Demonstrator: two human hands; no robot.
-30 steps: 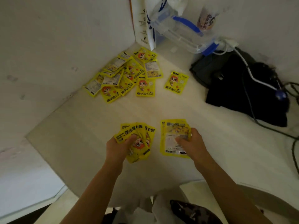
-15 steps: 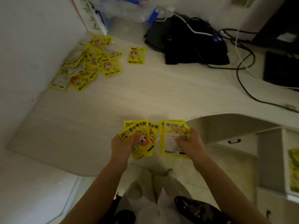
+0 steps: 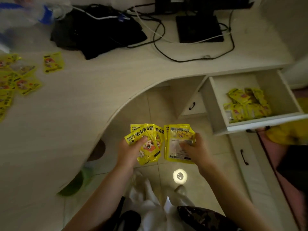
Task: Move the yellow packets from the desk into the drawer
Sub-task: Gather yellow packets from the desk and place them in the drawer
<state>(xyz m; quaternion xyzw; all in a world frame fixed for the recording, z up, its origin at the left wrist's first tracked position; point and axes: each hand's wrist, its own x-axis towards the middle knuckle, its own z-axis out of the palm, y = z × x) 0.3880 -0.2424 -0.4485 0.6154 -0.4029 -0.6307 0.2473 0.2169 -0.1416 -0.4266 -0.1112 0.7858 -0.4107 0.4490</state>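
The pale curved counter point(image 3: 103, 90) fills the upper left of the view, its rounded edge sweeping down past the person's arms. At its back lie a crumpled black cloth point(image 3: 93, 32), a flat black device point(image 3: 199, 29) and a tangle of black and white cables point(image 3: 160, 47); a clear plastic box with blue clips point(image 3: 21, 15) shows blurred in the far left corner.

Under the counter's right end an open white drawer point(image 3: 221, 100) juts out, and a heap of yellow packets in the drawer point(image 3: 246, 104) lies against its front right part. Below it are closed cabinet fronts with dark handles point(image 3: 192, 105).

On the counter's left edge a scatter of yellow packets point(image 3: 15, 80) lies overlapping, with one single packet point(image 3: 53, 62) just apart from them on the right.

Over the tiled floor, off the counter's edge, the left hand point(image 3: 128, 152) grips a fan of yellow packets point(image 3: 148, 144), cartoon faces up, thumb pressed across the top one. Just beside it the right hand point(image 3: 198, 150) holds a squared stack of packets point(image 3: 178, 142) printed-back up, fingers curled under and thumb on top. The two bundles nearly touch.
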